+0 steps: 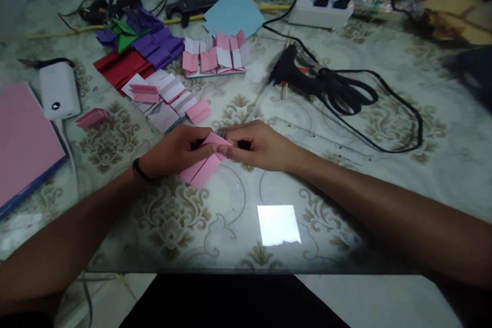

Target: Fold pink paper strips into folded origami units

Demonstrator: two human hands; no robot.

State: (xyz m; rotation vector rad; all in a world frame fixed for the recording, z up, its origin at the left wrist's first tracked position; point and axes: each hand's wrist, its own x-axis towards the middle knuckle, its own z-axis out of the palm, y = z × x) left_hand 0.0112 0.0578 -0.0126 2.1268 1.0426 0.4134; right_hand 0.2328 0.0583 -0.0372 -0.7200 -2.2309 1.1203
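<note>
Between my two hands is a piece of pink folded paper [202, 169], tilted above the patterned tabletop. My left hand [184, 147] pinches its upper left side, with the thumb lying on the folds. From the other side, my right hand [257, 146] pinches the upper right corner, its thumb tip close to the left thumb. Creases run along the lower part of the paper. The fingers behind the paper are partly hidden. Just beyond my left hand lie several pink and white folded paper pieces [169, 88].
A glue gun [289, 69] with a coiled black cable lies at the right rear, near a clear ruler [323, 138]. Left are a white power bank [59, 89] and pink paper sheets [26, 138]. Blue sheets [233, 13] and a power strip [321, 12] sit at the back.
</note>
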